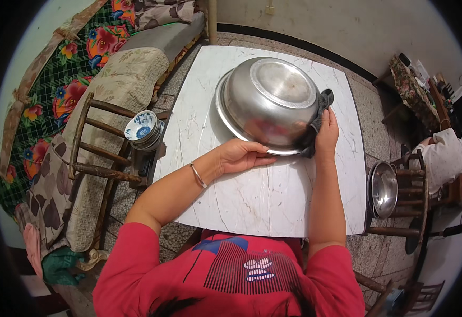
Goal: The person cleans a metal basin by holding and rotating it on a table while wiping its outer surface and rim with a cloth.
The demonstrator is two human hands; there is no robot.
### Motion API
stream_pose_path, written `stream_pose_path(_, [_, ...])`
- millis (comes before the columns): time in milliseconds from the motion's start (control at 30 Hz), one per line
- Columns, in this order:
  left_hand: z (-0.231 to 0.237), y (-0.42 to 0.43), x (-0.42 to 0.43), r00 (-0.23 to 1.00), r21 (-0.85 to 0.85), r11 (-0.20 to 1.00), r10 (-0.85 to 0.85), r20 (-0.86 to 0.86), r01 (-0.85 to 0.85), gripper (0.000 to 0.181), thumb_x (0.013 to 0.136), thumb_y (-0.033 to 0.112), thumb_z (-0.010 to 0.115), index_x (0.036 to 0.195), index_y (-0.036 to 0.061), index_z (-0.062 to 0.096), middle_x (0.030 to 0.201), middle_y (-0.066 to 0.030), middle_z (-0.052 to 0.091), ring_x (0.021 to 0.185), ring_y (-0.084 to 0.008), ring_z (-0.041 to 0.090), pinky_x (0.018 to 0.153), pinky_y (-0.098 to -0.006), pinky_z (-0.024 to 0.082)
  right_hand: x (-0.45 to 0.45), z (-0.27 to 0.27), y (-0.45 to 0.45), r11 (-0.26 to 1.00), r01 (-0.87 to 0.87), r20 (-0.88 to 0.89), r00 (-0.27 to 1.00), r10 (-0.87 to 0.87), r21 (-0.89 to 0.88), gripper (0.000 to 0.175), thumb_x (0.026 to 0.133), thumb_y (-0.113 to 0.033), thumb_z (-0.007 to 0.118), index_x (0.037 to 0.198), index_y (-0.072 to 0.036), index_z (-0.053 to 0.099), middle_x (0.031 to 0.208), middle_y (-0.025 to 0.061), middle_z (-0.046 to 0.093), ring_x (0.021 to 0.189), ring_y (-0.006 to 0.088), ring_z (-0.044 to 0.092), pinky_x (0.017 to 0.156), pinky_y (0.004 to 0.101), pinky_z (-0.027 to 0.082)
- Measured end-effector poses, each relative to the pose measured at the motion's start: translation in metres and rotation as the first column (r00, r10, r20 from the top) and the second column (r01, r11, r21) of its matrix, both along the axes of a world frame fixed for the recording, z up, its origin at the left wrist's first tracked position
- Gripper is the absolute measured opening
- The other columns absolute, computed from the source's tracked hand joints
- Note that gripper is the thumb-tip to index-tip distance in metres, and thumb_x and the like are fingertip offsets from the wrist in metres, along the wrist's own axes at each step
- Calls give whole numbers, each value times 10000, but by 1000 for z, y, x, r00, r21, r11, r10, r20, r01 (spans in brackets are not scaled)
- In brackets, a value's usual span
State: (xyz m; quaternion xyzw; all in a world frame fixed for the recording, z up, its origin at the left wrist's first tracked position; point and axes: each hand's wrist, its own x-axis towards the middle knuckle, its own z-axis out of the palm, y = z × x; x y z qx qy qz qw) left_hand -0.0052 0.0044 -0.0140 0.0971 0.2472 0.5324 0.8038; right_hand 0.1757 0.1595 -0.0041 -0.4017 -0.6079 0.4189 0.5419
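A large stainless steel basin [270, 95] is tilted bottom up over the white marble-patterned table [231, 206]. My left hand [243, 155] grips its rim at the near side, thumb above and fingers below. With my right hand [327, 130] I hold a dark grey cloth [315, 128] against the basin's right side. The cloth hangs from near the rim up past my fingertips. Whether the far rim touches the table cannot be told.
Left of the table, a wooden chair [103, 126] bears stacked blue-and-white bowls [141, 128]. At the right, steel basins [384, 189] rest on another wooden chair [409, 194]. A bed [136, 73] lies beyond at the left.
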Motion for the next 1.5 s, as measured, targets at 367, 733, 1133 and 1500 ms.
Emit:
stream_pose_path(367, [11, -8, 2, 985, 74, 996, -39, -169, 52, 534, 800, -65, 589, 1309, -15, 435, 1302, -149, 511, 1232, -249, 484, 1064, -392, 391, -54, 40, -92, 520, -462, 594, 797, -112, 718, 348, 804, -58, 579, 1151, -69, 616, 1288, 103, 565, 1269, 294, 466, 1075, 472, 318])
stream_pose_path(733, [-16, -3, -15, 901, 208, 945, -153, -407, 254, 603, 681, -158, 583, 1257, 1, 498, 1230, -117, 559, 1180, -208, 520, 1011, -333, 421, -39, 46, -99, 560, -597, 738, 673, -40, 575, 311, 769, -204, 682, 1071, -139, 641, 1384, 42, 474, 1373, 244, 315, 1134, 435, 210])
stream_pose_path(1133, [-1, -6, -9, 983, 278, 952, -80, -165, 125, 581, 705, 0, 629, 1272, 40, 509, 1298, -125, 528, 1251, -250, 452, 1087, -410, 304, -31, 40, -89, 503, -563, 694, 712, -109, 656, 20, 767, -116, 566, 783, -121, 555, 1275, 6, 540, 1323, 225, 389, 1131, 423, 245])
stream_pose_path(1500, [-4, 9, -50, 906, 141, 932, 276, 320, -334, 391, 861, 207, 479, 1207, 34, 536, 1241, -129, 583, 1139, -267, 561, 1028, -436, 414, -4, 72, -74, 572, -687, 804, 590, 79, 448, 177, 701, -1, 634, 836, -109, 604, 1274, 17, 541, 1333, 245, 369, 1127, 446, 244])
